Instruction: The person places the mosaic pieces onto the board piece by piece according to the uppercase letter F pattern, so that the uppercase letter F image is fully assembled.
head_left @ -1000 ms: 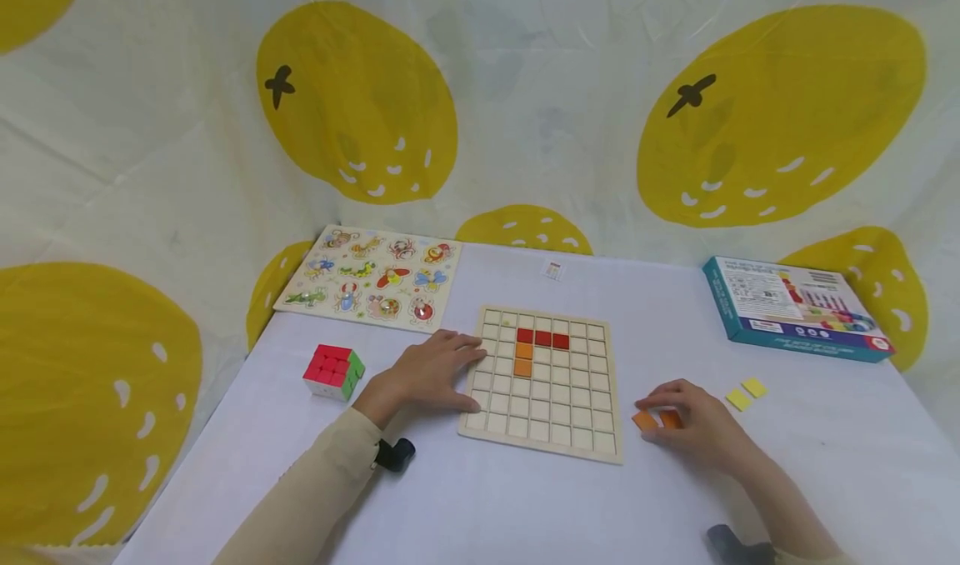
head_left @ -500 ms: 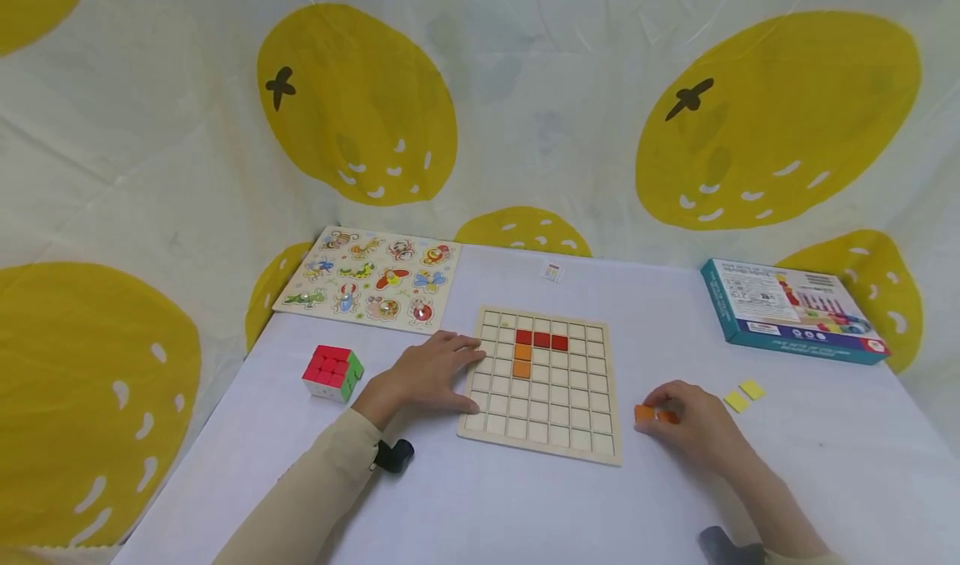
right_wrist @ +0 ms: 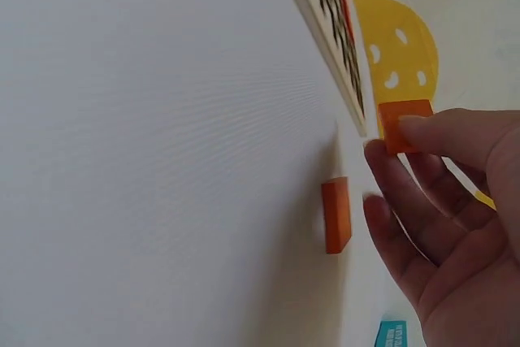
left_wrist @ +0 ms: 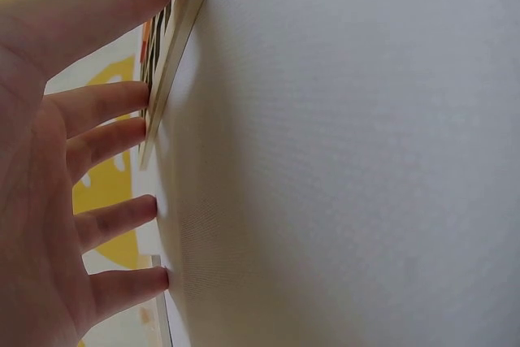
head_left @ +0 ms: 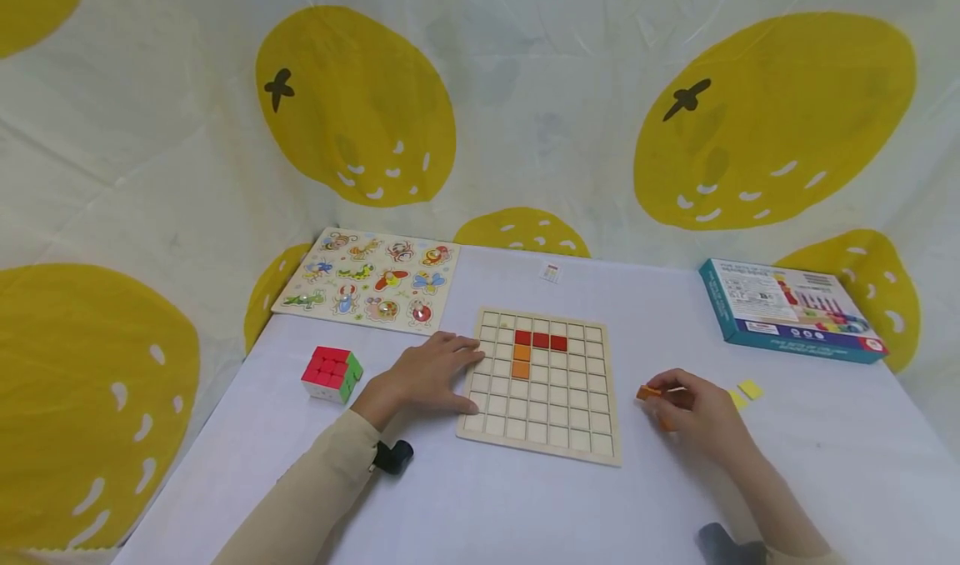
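A square wooden grid board (head_left: 537, 411) lies on the white table, with a row of red tiles (head_left: 541, 341) and two orange tiles (head_left: 521, 369) below its left end. My left hand (head_left: 427, 373) rests at the board's left edge, fingers spread; its thumb and some fingertips touch the rim in the left wrist view. Right of the board, my right hand (head_left: 697, 411) pinches an orange tile (right_wrist: 406, 123) between thumb and fingers, raised off the table. Another orange tile (right_wrist: 336, 215) lies on the table below that hand, partly hidden in the head view.
Two yellow tiles (head_left: 750, 390) lie behind the right hand, one partly covered. A puzzle cube (head_left: 332, 373) sits left of the left forearm. An insect peg puzzle (head_left: 371, 277) is at the back left, a small printed card (head_left: 551, 272) at the back, and a teal box (head_left: 791, 311) at the back right.
My right hand has lifted one orange tile up off the table, leaving the other below. Two orange tiles lay at its fingertips before. The left hand stays put.
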Action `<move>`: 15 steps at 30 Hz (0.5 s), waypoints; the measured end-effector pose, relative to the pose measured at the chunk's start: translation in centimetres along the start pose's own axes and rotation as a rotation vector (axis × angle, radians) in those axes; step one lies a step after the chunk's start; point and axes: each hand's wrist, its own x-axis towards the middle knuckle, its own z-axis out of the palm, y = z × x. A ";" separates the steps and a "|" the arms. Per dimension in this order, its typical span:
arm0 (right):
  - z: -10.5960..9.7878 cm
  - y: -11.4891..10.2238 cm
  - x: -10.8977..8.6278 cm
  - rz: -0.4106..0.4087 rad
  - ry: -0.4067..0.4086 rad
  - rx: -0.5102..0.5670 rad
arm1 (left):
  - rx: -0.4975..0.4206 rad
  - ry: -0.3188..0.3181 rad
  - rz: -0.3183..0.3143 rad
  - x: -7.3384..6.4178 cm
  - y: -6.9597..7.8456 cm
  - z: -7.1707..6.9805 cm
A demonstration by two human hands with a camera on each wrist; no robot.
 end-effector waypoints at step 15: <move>-0.3 -2.4 0.3 -0.066 0.018 0.107 | -0.007 0.011 0.001 0.1 -0.1 0.1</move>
